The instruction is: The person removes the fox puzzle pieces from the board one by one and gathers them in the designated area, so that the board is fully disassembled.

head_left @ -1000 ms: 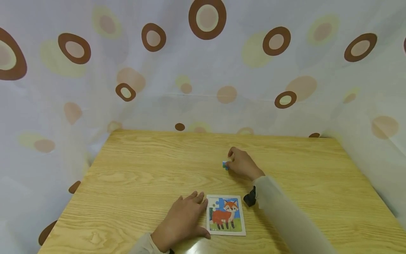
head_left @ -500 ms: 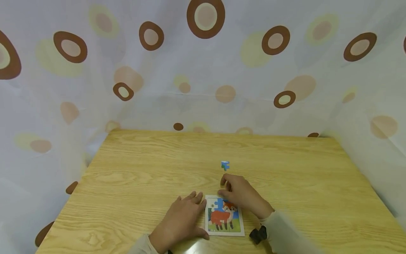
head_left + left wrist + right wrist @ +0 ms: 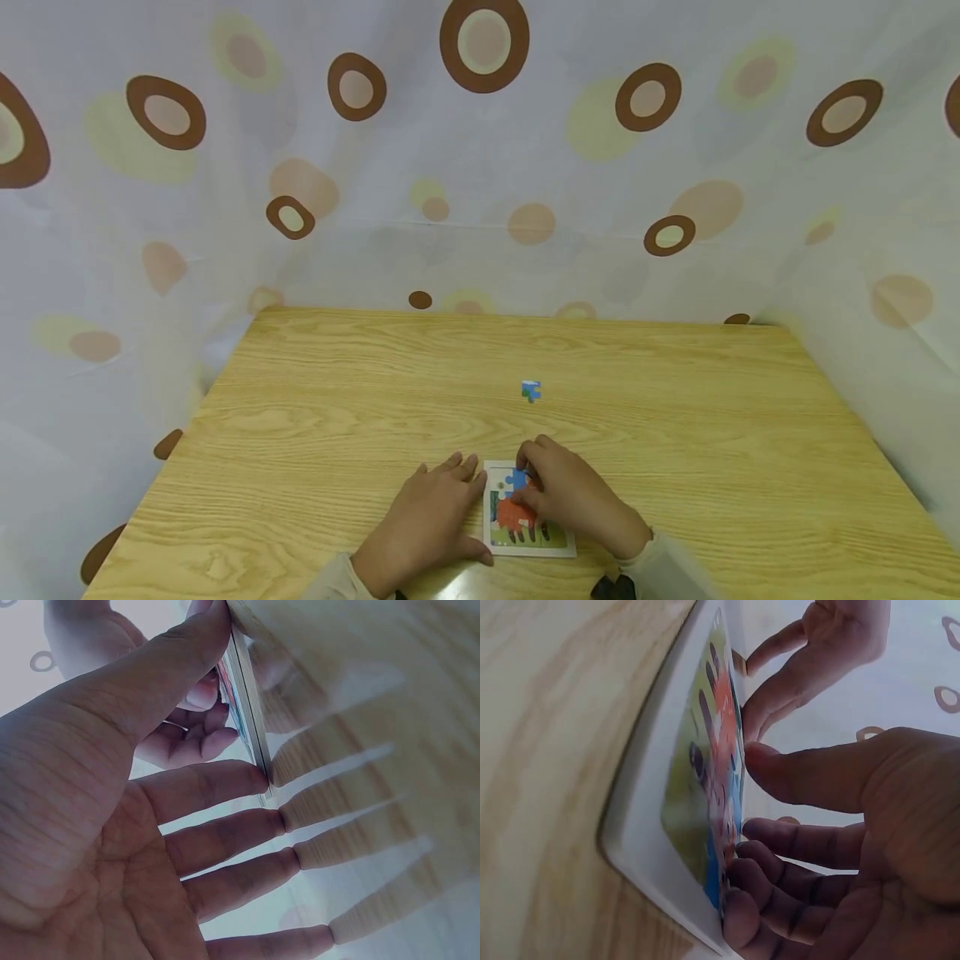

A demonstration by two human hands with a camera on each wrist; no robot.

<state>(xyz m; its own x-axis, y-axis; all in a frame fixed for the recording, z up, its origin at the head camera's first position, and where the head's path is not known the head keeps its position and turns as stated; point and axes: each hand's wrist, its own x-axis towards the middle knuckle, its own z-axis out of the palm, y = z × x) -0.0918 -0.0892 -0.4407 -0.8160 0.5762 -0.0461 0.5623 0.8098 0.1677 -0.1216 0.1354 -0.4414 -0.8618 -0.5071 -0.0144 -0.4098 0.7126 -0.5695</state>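
Observation:
A square fox jigsaw puzzle (image 3: 515, 533) in a white frame lies on the table. Its upper left corner shows a pale gap with no piece. My left hand (image 3: 431, 521) rests along the frame's left side, fingers straight; in the left wrist view the fingertips (image 3: 281, 821) touch the tabletop by the frame's edge. My right hand (image 3: 573, 492) is over the puzzle's upper right, thumb and fingertips touching its face. In the right wrist view, space shows between its thumb (image 3: 802, 772) and fingers, with no loose piece visible there. The hand covers part of the fox.
One loose blue and green jigsaw piece (image 3: 531, 391) lies on the wooden table (image 3: 337, 400) beyond the puzzle. A white curtain (image 3: 480, 167) with brown rings surrounds the table at the back and both sides.
My right hand has let go of the loose piece and come back toward me onto the puzzle. That piece stays on the table, turned little if at all. The left hand stays put.

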